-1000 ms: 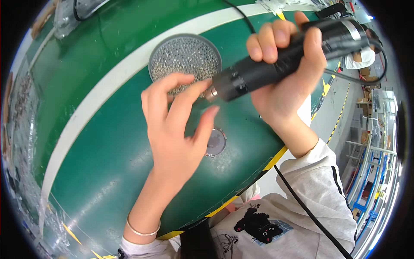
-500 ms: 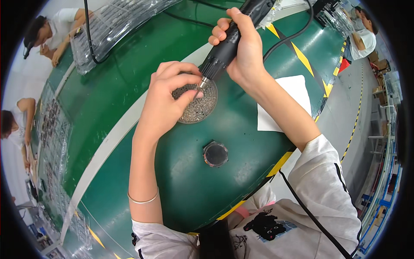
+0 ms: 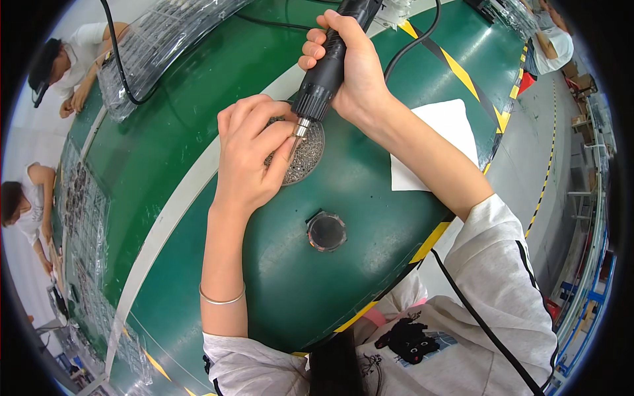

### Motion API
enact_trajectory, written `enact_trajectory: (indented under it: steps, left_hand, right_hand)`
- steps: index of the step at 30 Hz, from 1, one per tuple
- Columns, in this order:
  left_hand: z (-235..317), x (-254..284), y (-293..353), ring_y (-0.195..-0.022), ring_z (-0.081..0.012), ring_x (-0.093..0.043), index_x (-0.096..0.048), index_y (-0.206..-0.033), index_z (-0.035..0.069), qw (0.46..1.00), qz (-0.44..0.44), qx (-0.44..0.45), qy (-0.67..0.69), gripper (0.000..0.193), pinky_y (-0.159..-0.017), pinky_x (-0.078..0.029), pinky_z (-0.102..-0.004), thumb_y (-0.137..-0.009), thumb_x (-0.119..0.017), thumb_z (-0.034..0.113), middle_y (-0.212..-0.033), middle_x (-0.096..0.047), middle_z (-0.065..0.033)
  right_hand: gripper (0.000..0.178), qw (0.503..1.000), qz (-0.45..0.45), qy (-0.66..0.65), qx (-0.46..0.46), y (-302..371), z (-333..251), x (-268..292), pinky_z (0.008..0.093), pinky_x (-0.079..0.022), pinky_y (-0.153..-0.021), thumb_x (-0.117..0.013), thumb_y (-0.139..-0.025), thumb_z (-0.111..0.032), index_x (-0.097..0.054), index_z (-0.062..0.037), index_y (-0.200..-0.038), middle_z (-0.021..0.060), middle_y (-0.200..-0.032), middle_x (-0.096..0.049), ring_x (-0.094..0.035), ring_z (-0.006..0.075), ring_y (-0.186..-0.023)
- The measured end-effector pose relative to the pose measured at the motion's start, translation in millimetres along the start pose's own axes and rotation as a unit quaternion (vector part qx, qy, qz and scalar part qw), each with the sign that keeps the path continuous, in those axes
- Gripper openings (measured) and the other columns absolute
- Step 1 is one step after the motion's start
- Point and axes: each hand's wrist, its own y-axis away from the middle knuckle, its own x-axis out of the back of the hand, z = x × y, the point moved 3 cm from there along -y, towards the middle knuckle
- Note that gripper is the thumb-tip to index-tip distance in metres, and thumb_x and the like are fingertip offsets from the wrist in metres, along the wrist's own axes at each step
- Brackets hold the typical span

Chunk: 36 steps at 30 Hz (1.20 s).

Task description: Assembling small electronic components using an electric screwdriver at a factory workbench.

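Observation:
My right hand (image 3: 360,69) is wrapped around a black electric screwdriver (image 3: 320,82), which slants down to the left. Its silver bit holder (image 3: 302,127) points at my left hand (image 3: 251,155), whose thumb and forefinger pinch together around the bit's tip. Whatever small thing sits between those fingertips is hidden. Beneath them stands a round clear dish (image 3: 309,162) full of small metal screws, partly covered by the left hand. Closer to me, a small round dark-faced part (image 3: 327,231) with a jagged rim lies on the green table, apart from both hands.
A white sheet (image 3: 432,142) lies under my right forearm. The screwdriver's black cable (image 3: 413,45) loops to the right. A pale strip (image 3: 178,204) crosses the table, with plastic-wrapped trays (image 3: 168,43) beyond it. Yellow-black tape (image 3: 432,243) marks the near edge. Other people sit around the table.
The screwdriver and both hands have shifted slightly left over the dish. My left thumb has straightened against the bit, closing on it with the forefinger. The whole view has moved a little.

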Motion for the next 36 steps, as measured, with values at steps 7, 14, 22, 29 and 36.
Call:
enact_trajectory:
  steps: [7,14,22,29,36]
  left_hand:
    - [1,-2,4,-0.098,-0.0238,-0.052,-0.058,-0.078,0.006,1.0,0.002,0.01,0.018,0.006,-0.09,-0.031,-0.0391,-0.074,-0.061,0.009,-0.097,-0.059,-0.0024]
    - [4,-6,7,-0.104,-0.0226,-0.049,-0.065,-0.083,0.009,0.997,-0.05,0.048,-0.046,0.011,-0.092,-0.03,-0.0398,-0.073,-0.064,0.007,-0.1,-0.057,-0.0012]
    - [8,3,8,-0.105,-0.0226,-0.049,-0.071,-0.09,0.01,0.985,-0.02,0.072,-0.157,0.02,-0.092,-0.031,-0.0413,-0.07,-0.07,0.007,-0.105,-0.057,-0.0007]
    - [17,2,4,-0.103,-0.0223,-0.05,-0.07,-0.085,0.007,0.974,-0.048,0.097,-0.198,0.012,-0.091,-0.032,-0.0402,-0.074,-0.071,0.011,-0.103,-0.059,-0.0012]
    - [26,-15,5,-0.078,-0.0147,-0.053,-0.064,-0.082,0.002,0.889,0.155,0.354,0.245,0.017,-0.072,-0.038,-0.0273,-0.079,-0.073,0.015,-0.082,-0.061,-0.0032]
  right_hand:
    - [0.022,0.999,0.004,-0.02,-0.042,1,3,2,0.0303,-0.048,-0.054,-0.057,-0.088,-0.021,-0.042,-0.0052,-0.082,0.0051,-0.072,-0.049,-0.05,0.0136,-0.061]
    - [0.022,0.998,0.019,-0.029,-0.046,2,-2,2,0.0263,-0.044,-0.055,-0.055,-0.091,-0.023,-0.045,-0.0048,-0.099,0.0033,-0.073,-0.045,-0.045,0.011,-0.059]
    - [0.018,0.995,0.059,-0.085,-0.007,6,-11,-2,0.0284,-0.047,-0.06,-0.057,-0.09,-0.019,-0.046,-0.009,-0.081,0.0033,-0.07,-0.048,-0.048,0.0152,-0.061]
    - [0.018,0.993,0.062,-0.094,0.019,2,-14,7,0.0278,-0.047,-0.061,-0.057,-0.089,-0.017,-0.045,-0.0081,-0.078,0.0034,-0.07,-0.048,-0.048,0.0152,-0.061]
    - [0.017,0.988,0.086,-0.125,0.003,6,-11,9,0.0277,-0.047,-0.061,-0.057,-0.088,-0.015,-0.046,-0.0078,-0.078,0.0043,-0.069,-0.048,-0.048,0.0153,-0.061]
